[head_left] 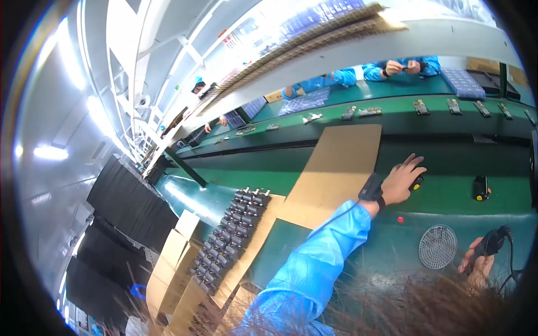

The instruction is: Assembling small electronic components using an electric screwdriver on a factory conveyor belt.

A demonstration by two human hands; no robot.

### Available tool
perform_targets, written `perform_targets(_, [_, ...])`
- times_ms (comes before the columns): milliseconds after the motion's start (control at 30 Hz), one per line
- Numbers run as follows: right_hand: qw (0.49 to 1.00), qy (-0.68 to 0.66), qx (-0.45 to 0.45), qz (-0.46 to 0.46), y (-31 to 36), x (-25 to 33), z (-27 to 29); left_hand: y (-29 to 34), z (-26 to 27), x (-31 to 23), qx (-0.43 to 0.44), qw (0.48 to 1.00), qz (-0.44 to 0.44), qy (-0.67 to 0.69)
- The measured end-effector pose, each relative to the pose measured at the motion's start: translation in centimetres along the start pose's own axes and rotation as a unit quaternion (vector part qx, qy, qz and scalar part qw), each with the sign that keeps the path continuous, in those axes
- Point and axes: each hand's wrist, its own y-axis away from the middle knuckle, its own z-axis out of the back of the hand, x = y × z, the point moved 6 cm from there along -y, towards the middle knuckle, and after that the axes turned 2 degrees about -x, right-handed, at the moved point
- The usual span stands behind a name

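Observation:
My left hand point(399, 182) reaches over the green bench with its fingers stretched out. Partly under those fingers is a small black part with a yellow spot point(417, 183); whether they touch is unclear. A black band and a small black device point(371, 189) sit on my left wrist. At the lower right, my right hand point(477, 262) is closed around a black corded device point(491, 242), its kind not clear. Left of that hand lies a round grey perforated disc point(437, 247). A second black part with yellow and orange spots point(481, 189) rests farther right.
A cardboard sheet point(336, 168) lies mid-bench. Rows of black cylindrical parts point(232, 235) stand on cardboard at left. A small red piece point(400, 219) lies near my left arm. Behind, a raised green strip point(392, 109) carries several small assemblies. Co-workers in blue sleeves point(342, 77) work beyond it.

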Motion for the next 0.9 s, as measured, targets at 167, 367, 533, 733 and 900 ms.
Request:
perform_targets(167, [0.998, -0.023, -0.046, -0.041, 1.1, 0.4, 3.6, -4.2, -1.8, 0.0, 0.054, 0.992, -0.093, 0.065])
perform_targets(367, [0.999, -0.023, -0.012, -0.045, -1.9, 1.4, -3.9, 2.0, 3.4, 6.3, 0.092, 0.993, 0.069, -0.017])
perform_targets(533, [0.999, -0.036, -0.029, 0.006, -1.0, 3.8, -1.4, -0.4, 2.2, 2.3, 0.031, 0.997, 0.062, 0.017])
perform_targets(733, [0.985, -0.073, -0.125, 0.095, 0.4, 6.6, 3.1, -4.5, 1.6, -12.6, 0.162, 0.969, 0.019, 0.183])
perform_targets(900, [0.960, -0.156, -0.141, 0.182, 4.6, 9.7, 1.9, -8.3, -7.6, -23.4, 0.182, 0.942, -0.239, 0.147])
